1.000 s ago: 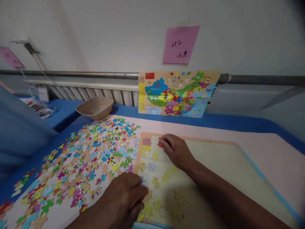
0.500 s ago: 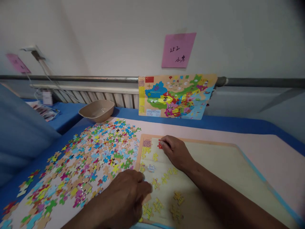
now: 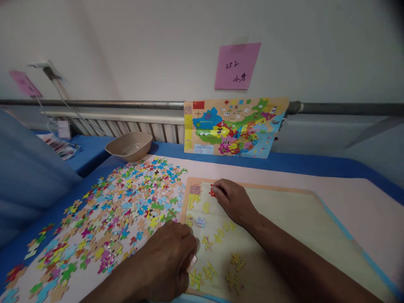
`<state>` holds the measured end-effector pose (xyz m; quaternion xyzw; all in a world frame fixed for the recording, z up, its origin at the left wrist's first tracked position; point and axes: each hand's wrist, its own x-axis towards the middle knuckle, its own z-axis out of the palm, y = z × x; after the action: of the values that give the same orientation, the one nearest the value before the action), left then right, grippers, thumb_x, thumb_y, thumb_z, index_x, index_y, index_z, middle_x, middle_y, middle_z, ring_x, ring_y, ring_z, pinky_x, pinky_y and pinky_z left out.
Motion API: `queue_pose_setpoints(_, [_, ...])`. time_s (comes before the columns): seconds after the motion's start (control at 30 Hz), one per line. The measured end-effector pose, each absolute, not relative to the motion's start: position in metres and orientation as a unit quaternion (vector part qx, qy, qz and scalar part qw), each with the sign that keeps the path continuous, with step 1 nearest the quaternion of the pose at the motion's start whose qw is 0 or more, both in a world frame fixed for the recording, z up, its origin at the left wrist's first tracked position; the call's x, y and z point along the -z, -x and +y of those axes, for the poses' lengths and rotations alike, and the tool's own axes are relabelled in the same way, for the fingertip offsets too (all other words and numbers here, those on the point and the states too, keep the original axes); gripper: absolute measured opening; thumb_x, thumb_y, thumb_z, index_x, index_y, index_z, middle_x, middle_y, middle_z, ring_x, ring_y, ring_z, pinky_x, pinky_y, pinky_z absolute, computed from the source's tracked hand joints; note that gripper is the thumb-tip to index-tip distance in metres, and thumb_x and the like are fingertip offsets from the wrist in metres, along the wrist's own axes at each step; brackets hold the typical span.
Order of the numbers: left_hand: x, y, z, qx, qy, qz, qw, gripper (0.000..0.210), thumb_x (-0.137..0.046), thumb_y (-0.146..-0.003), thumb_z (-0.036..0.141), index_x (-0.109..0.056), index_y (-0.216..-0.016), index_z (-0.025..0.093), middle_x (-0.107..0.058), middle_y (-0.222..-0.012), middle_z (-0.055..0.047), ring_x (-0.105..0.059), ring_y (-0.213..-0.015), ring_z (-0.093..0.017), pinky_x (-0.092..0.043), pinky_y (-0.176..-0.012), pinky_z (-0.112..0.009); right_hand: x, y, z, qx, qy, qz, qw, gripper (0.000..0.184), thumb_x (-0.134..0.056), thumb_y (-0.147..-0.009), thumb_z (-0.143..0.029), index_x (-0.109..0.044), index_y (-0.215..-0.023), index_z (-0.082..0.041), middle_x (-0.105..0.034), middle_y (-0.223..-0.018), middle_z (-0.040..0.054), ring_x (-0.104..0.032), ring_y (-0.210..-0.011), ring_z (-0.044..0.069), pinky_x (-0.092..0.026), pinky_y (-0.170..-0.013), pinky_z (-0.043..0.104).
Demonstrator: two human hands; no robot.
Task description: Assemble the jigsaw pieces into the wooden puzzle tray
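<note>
My left hand (image 3: 172,256) is curled over the left edge of the puzzle board (image 3: 284,235), pinching a pale orange puzzle piece (image 3: 192,263). My right hand (image 3: 232,200) rests near the board's top left, fingers closed on a red puzzle piece (image 3: 212,191); its fingertips are partly hidden. Between the hands lie loose yellow pieces (image 3: 221,233) and a white piece with printed text (image 3: 200,221). Several fitted pieces, some yellow and one with a red pattern (image 3: 195,189), line the board's upper left corner. More yellow pieces (image 3: 233,280) lie near the board's lower edge.
Many coloured puzzle pieces (image 3: 120,210) spread over the pale sheet left of the board. A beige bowl (image 3: 129,147) stands behind them. A printed map (image 3: 235,128) leans upright against the wall rail (image 3: 344,109). A blue curtain (image 3: 28,176) hangs at left.
My left hand has shifted slightly left and turned, so the pale orange piece now shows between its fingers. The right hand has stayed on the red piece.
</note>
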<state>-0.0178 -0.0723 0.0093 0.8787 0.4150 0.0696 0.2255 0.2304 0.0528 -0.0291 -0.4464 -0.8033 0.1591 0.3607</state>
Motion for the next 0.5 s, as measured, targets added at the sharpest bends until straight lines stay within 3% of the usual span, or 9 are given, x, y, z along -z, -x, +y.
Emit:
queue_pose_setpoints(0.2, [-0.0119, 0.0193, -0.0756, -0.090, -0.878, 0.419, 0.213, 0.025, -0.057, -0.071, 0.005, -0.050, -0.087, 0.024, -0.056, -0.092, 0.000, -0.053, -0.089, -0.021, -0.037, -0.083, -0.040, 0.0286, -0.2304, 0.0527, -0.159, 0.444, -0.803, 0.363, 0.021, -0.051, -0.104, -0.029, -0.061, -0.086, -0.023, -0.070, -0.085, 0.0019, -0.063, -0.080, 0.019, -0.043, -0.074, 0.032])
queue_pose_setpoints(0.5, [-0.0116, 0.0205, -0.0710, -0.074, -0.877, 0.425, 0.212, 0.024, -0.062, -0.068, 0.007, -0.052, -0.083, 0.024, -0.056, -0.091, -0.001, -0.052, -0.085, -0.021, -0.036, -0.077, -0.037, 0.0283, -0.2303, 0.0525, -0.159, 0.445, -0.804, 0.361, 0.021, -0.051, -0.104, -0.030, -0.061, -0.088, -0.024, -0.070, -0.085, 0.0018, -0.063, -0.080, 0.020, -0.043, -0.074, 0.032])
